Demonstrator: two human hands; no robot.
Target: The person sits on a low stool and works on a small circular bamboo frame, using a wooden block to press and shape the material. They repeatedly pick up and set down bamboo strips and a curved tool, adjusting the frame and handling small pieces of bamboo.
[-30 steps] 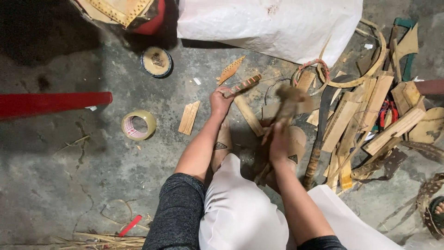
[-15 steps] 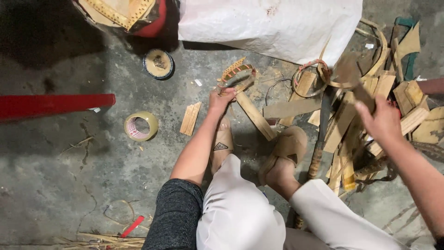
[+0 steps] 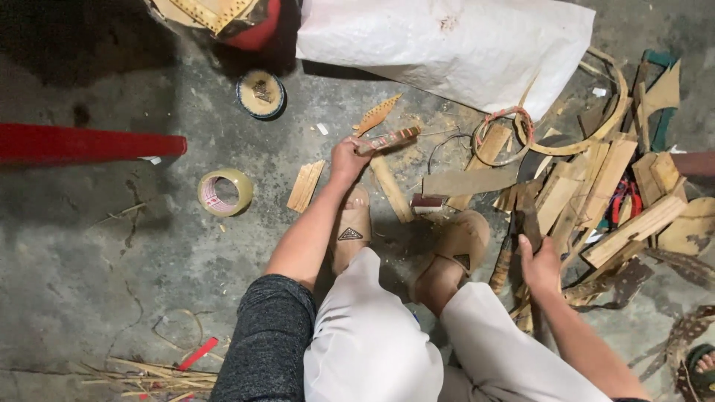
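Left hand (image 3: 347,158) has its grip clamped on one end of a short banded stick (image 3: 389,138), brown with pale and reddish bands, held just off the concrete floor (image 3: 112,246), out past the left sandal (image 3: 351,229). Right hand (image 3: 541,262) is closed round a dark flat strip (image 3: 527,216) at the near edge of the scrap pile, fingers wrapped over it, thumb side toward the right sandal (image 3: 456,246). Both feet rest flat on the floor between the two hands, white trouser legs below them, dark grey sleeve on the left arm. Just beside the banded stick: a serrated tan offcut (image 3: 377,115) above it, a plain wooden slat (image 3: 390,187) below it, a small ribbed wood block (image 3: 306,185) to the left. Right of the hands, a heap of bamboo slats (image 3: 611,179), with curved hoops (image 3: 596,126) lying on top. White sack (image 3: 454,45) at the top centre, touching the heap. Further left: tape roll (image 3: 225,191), second tape roll with dark rim (image 3: 261,94), red bar (image 3: 89,144) along the floor. Thin splints (image 3: 153,372) lie bottom left.
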